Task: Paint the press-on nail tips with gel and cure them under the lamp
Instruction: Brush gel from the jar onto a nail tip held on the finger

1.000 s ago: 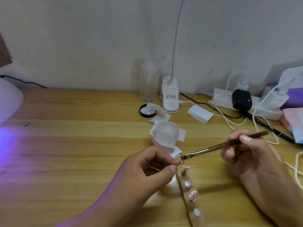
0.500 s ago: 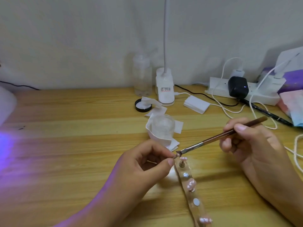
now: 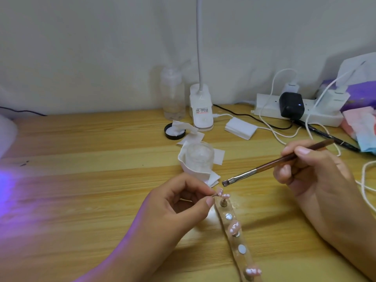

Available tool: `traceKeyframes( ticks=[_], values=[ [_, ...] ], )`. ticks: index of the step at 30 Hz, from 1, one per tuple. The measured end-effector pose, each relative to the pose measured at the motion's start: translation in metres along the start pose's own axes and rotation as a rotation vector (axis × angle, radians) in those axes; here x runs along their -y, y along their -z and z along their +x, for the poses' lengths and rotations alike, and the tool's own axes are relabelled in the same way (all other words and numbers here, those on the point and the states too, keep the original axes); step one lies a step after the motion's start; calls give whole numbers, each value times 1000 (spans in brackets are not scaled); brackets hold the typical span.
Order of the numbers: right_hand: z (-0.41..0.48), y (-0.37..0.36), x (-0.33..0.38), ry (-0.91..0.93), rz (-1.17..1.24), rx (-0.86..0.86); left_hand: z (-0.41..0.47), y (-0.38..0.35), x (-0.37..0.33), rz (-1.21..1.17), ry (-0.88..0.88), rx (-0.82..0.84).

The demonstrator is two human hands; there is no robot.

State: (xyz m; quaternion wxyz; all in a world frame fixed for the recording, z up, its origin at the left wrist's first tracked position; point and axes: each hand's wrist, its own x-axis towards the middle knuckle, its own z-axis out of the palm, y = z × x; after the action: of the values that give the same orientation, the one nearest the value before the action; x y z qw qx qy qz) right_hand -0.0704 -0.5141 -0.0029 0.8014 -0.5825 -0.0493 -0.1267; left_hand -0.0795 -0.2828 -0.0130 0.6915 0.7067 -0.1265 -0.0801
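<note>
I see the left hand [image 3: 183, 202] pinching a pink nail tip [image 3: 219, 192] above the holder strip [image 3: 234, 233], the right hand [image 3: 311, 176] gripping the brush [image 3: 270, 164] beside it, over a wooden table [image 3: 81, 180] against a plain wall [image 3: 101, 47]; the clip lamp [image 3: 201, 112] label is unreadable.

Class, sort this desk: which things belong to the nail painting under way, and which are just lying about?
In use: brush, held by right hand; nail tip, pinched by left hand; holder strip; probably the glass jar.
Lying about: power strip, black charger, clear bottle, black lid, stack of pads.
</note>
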Motion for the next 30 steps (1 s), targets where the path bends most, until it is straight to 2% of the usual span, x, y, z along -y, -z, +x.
traceKeyframes(
  ticks=[5,12,18,23,30],
  values=[
    [-3,-4,0,-42,6,42,0,0,1,0,-2,-6],
    [0,1,-1,43,-111,3,0,1,2,3,-3,4],
    [3,0,3,-71,65,42,0,0,1,-2,-1,1],
    [1,-6,6,-138,53,-25,-1,0,0,14,18,9],
    [-4,-9,3,-137,-46,-6,0,0,1,3,10,22]
  ],
)
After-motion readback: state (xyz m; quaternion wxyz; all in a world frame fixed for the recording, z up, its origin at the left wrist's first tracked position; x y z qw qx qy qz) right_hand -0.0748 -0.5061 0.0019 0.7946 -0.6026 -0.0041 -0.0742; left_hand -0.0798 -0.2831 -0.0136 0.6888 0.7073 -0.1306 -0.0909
